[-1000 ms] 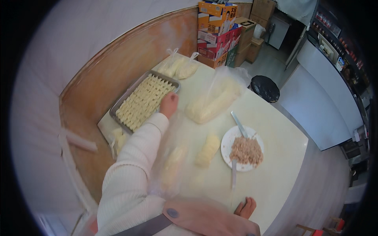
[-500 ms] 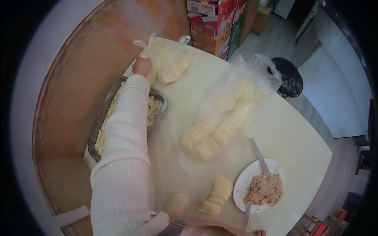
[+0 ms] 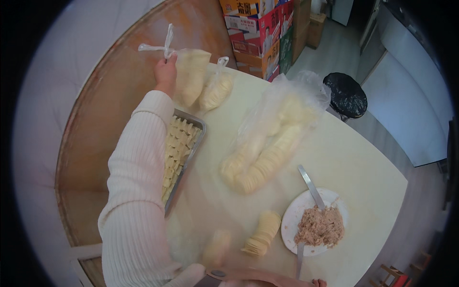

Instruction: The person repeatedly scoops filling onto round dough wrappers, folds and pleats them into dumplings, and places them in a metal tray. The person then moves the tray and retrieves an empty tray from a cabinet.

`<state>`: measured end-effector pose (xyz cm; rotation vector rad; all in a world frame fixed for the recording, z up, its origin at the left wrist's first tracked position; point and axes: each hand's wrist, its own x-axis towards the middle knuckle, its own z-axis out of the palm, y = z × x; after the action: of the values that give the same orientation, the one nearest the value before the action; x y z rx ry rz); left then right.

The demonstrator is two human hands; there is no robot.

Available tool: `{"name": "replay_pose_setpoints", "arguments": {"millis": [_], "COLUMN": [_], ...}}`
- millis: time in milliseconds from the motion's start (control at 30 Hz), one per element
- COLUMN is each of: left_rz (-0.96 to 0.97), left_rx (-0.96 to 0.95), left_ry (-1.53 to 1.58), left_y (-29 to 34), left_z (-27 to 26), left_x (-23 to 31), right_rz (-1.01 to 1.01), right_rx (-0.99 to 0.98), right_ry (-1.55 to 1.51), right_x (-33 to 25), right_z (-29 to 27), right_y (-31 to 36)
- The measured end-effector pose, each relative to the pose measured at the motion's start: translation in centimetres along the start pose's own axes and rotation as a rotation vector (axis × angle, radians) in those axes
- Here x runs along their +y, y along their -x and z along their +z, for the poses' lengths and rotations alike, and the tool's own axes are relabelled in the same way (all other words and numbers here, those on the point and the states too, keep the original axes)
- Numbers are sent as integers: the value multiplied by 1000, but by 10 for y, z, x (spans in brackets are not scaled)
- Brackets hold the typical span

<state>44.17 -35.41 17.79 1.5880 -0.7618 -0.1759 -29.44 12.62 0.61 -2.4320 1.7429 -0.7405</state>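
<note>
My left hand [image 3: 166, 74], its white-sleeved arm reaching across the table's left side, is closed round the knotted neck of a clear plastic bag [image 3: 192, 76] of pale yellow dough wrappers. The bag hangs upright beside a second knotted bag [image 3: 216, 92] of wrappers. Beneath my forearm is a metal tray [image 3: 202, 128] with rows of folded wontons [image 3: 179, 147], partly covered by the sleeve. At the lower edge only the curled fingertips of my right hand [image 3: 319, 283] show, close together; whatever they hold is out of sight.
A large clear bag [image 3: 267, 143] of stacked round wrappers lies mid-table. Nearer are a loose wrapper stack [image 3: 263, 233] and a white plate [image 3: 291, 215] of minced filling [image 3: 320, 227] with two flat metal spatulas [image 3: 311, 185]. Boxes [image 3: 253, 40] and a black-covered stool [image 3: 346, 94] stand beyond the table.
My left hand has raised the bag by its knot, up and slightly left, tilting it upright. My forearm has shifted left, uncovering more wontons. The right fingertips stay by the lower edge.
</note>
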Motion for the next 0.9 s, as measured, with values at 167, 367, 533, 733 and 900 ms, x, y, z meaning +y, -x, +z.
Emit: {"name": "replay_pose_setpoints", "arguments": {"millis": [167,367,533,733,900], "left_rz": [-234,-506,-809,-537,-397], "left_rx": [-368,-469,-328,-485,-578], "left_ry": [401,551,362,-146,-595], "left_y": [60,205,309,359,353], "left_z": [-40,-99,-144,-213,-225], "left_x": [101,165,160,113,48], "right_rz": [-58,139,76,-148,-215], "right_rx": [7,-31,-199,-477,-516], "right_ry": [22,-127,-243,-303,-193], "right_x": [23,-9,-20,12,18], "right_z": [26,-2,-22,-48,-44], "right_y": [13,6,-18,-15,-11]}}
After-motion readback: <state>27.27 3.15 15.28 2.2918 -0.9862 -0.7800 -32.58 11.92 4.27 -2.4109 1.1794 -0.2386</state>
